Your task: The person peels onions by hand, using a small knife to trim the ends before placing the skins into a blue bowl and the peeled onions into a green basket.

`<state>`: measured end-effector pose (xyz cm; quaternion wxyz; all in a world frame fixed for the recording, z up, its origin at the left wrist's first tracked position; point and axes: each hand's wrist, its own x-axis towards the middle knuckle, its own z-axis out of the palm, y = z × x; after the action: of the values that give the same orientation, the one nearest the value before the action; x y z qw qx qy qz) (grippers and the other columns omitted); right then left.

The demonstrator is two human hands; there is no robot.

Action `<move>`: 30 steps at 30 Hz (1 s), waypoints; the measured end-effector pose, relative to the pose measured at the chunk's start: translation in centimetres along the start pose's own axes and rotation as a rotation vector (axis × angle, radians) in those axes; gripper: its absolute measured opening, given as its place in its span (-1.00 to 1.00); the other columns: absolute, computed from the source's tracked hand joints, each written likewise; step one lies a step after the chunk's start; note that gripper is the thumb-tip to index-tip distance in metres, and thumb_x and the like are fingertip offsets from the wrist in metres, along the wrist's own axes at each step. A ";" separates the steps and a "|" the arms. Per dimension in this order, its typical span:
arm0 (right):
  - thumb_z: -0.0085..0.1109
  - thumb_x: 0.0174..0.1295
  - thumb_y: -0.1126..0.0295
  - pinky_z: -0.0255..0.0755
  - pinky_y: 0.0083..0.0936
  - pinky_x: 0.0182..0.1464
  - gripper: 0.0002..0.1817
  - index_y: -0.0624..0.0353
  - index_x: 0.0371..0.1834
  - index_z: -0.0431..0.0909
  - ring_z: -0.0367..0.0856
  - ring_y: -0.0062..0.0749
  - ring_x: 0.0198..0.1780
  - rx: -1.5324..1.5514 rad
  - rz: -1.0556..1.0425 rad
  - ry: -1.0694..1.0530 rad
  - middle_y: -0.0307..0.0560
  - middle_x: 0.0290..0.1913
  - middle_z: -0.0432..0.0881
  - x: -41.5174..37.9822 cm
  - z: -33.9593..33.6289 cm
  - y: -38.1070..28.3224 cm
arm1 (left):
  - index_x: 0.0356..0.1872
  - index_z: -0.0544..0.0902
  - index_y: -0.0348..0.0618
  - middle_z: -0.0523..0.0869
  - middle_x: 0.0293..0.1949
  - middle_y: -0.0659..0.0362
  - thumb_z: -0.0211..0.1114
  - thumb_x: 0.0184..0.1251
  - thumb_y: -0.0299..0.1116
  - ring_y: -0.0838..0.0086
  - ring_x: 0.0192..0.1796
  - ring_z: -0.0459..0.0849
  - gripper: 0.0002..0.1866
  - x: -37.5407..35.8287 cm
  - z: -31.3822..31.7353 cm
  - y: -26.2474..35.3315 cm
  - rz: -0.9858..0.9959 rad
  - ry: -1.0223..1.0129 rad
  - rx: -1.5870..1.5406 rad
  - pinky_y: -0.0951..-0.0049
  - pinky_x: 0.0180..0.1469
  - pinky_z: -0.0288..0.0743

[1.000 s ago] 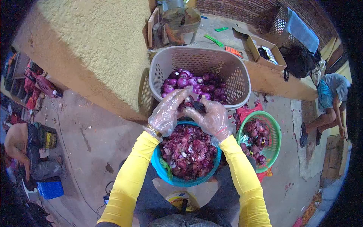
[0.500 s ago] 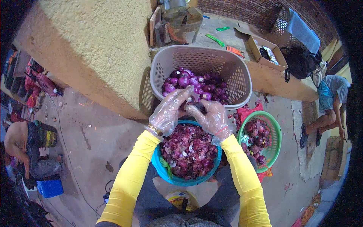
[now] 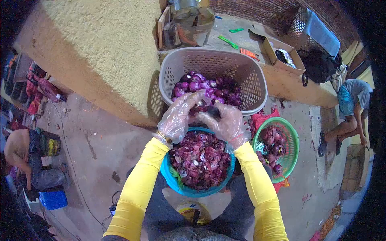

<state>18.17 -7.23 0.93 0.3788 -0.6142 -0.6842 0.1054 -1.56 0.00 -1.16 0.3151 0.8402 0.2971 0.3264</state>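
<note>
We have both hands together over the far rim of the blue bowl (image 3: 171, 180), each in a loose clear plastic glove. Our left hand (image 3: 179, 116) curls its fingers around a small dark onion (image 3: 204, 109), and our right hand (image 3: 225, 122) closes on it from the other side, thumb pressing at the skin. Whether the right hand also holds a blade we cannot tell; the gloves and fingers hide it.

The onion sits between our fingertips, just above the heap of peels (image 3: 199, 160) filling the bowl, and just near of the beige basket (image 3: 249, 76) holding peeled purple onions (image 3: 201, 86). To the right, a green basket (image 3: 295, 140) holds unpeeled onions.

What could go wrong, as we judge it: the gloves look slack and slippery, so the onion may squirt out of our grip and land among the peels, where it would be hard to spot. The bowl is heaped near its rim, so more skins may spill onto our lap or the floor. Baggy glove tips could snag and tear. Other people sit well apart at the left and right edges.
</note>
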 end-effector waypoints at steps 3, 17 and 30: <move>0.49 0.16 -0.23 0.59 -0.04 -0.29 -0.42 0.08 -0.08 0.82 0.74 0.15 -0.38 0.028 -0.008 -0.002 0.17 -0.44 0.73 0.0 0.1 0.2 | 0.51 0.50 -0.09 0.65 0.36 -0.03 0.39 0.29 -0.54 0.09 0.38 0.63 -0.30 0.1 -0.1 0.6 0.030 -0.004 0.030 0.16 0.45 0.46; 0.40 0.28 -0.19 0.60 0.02 -0.22 -0.45 0.12 -0.05 0.81 0.74 0.20 -0.34 -0.027 0.018 -0.073 0.25 -0.39 0.74 0.1 0.0 -0.2 | 0.51 0.51 -0.07 0.69 0.27 0.01 0.39 0.34 -0.54 0.18 0.18 0.70 -0.33 -0.3 0.1 0.6 0.092 0.042 0.049 0.22 0.41 0.50; 0.34 0.36 -0.11 0.57 -0.03 -0.30 -0.55 0.08 -0.24 0.83 0.73 0.16 -0.39 0.007 -0.051 -0.179 0.21 -0.44 0.71 -0.1 -0.5 0.0 | 0.48 0.54 -0.07 0.69 0.17 0.06 0.39 0.26 -0.67 0.35 0.07 0.67 -0.29 -0.8 1.0 -0.1 -0.035 0.026 -0.127 0.33 0.22 0.60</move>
<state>18.46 -7.49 1.21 0.3206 -0.5833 -0.7305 0.1524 -1.33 -0.81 -2.09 0.3695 0.8089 0.2947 0.3497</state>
